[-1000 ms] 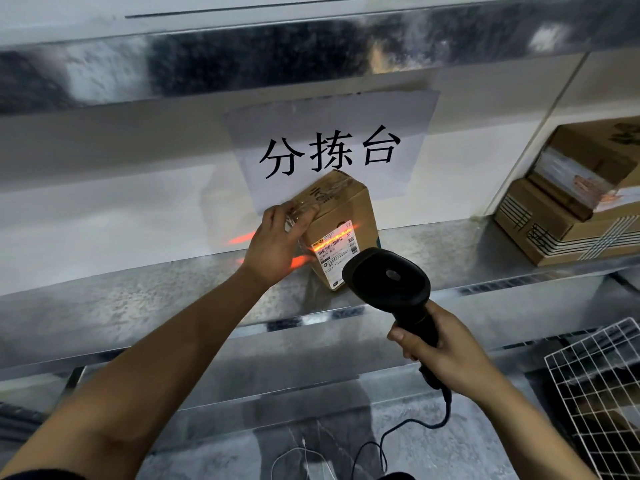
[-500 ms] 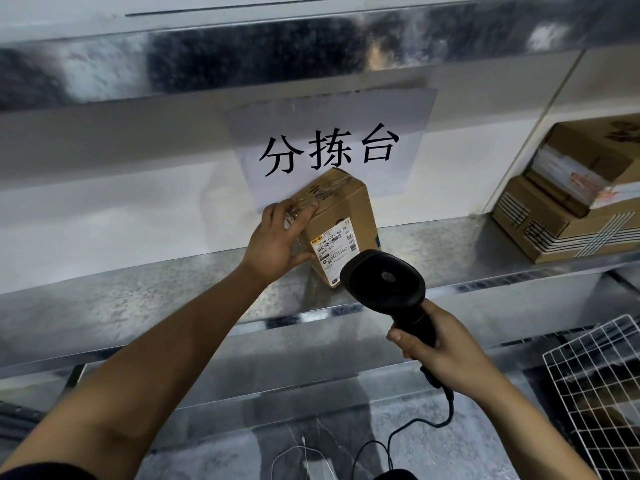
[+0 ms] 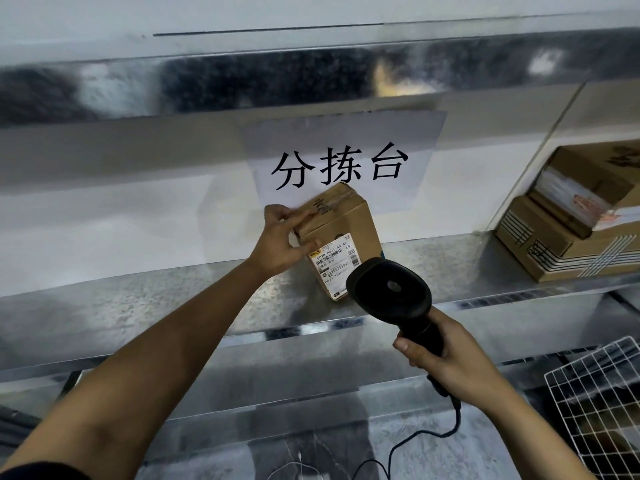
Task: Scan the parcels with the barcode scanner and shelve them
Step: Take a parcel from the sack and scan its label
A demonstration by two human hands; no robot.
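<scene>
Cardboard parcel point(image 3: 343, 233) stood on the metal shelf point(image 3: 156, 306) below a paper sign point(image 3: 343, 161), its label facing out. The left hand point(image 3: 284, 242) gripped its upper left corner. The right hand point(image 3: 446, 362) clasped the black scanner point(image 3: 391, 292) just beside the label. Two stacked boxes point(image 3: 571, 230) sat well apart, right.

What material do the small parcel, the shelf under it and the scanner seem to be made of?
Small parcel: brown corrugated cardboard, matte, with glossy clear tape on top and a white paper label.
Shelf: probably galvanised sheet steel, given its grey, mottled, reflective surface.
Scanner: apparently black moulded plastic with a dull sheen.
</scene>
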